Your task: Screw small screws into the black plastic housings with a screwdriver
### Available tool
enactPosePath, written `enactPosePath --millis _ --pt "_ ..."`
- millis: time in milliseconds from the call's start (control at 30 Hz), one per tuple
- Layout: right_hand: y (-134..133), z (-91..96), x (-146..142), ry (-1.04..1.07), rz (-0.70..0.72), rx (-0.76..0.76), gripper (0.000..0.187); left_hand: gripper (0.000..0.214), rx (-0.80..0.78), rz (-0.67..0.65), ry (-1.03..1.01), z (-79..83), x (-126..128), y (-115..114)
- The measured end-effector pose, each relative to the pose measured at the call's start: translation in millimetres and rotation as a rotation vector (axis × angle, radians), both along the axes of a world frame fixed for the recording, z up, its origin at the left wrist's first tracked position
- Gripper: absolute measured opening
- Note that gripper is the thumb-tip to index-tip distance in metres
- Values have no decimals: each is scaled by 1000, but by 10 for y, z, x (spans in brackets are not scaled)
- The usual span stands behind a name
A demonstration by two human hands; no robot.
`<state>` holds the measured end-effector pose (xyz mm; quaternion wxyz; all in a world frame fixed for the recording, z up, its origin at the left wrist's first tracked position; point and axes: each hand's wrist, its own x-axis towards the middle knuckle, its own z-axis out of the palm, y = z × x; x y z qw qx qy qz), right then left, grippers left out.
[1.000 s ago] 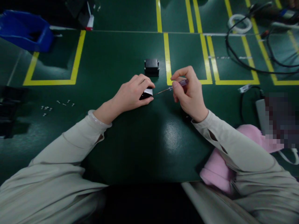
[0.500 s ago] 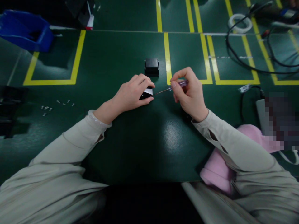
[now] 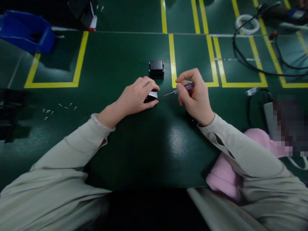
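My left hand [image 3: 137,96] is closed around a small black box-shaped part [image 3: 151,95] with a pale label-like face, holding it on the green tabletop. Between the thumb and fingers of my right hand [image 3: 194,96] is a screwdriver [image 3: 188,86] with a purplish clear handle. Its thin shaft slants down to the left, and the tip meets the right edge of the held part near my left thumb. Most of that part is hidden by my left fingers. Just beyond it stands a similar black box-shaped part [image 3: 156,68] with small bright screws at its sides.
Several loose screws [image 3: 48,111] lie at the left, near dark parts [image 3: 11,112]. A blue bin [image 3: 29,32] stands at the far left. At the right are black cable [image 3: 243,59], a white ring-shaped roll [image 3: 247,24] and pink cloth [image 3: 223,176] under my right forearm.
Hardly anything differs. The screwdriver handle and my right fingers have shifted very slightly; my left hand and the held part stay in place.
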<state>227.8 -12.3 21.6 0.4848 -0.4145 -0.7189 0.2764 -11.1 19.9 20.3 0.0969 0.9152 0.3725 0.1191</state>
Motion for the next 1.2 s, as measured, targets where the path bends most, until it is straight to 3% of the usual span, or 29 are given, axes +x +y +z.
enactPosePath --millis 1200 --pt "3 -3 8 11 19 -38 28 38 11 -1 -5 -11 -7 6"
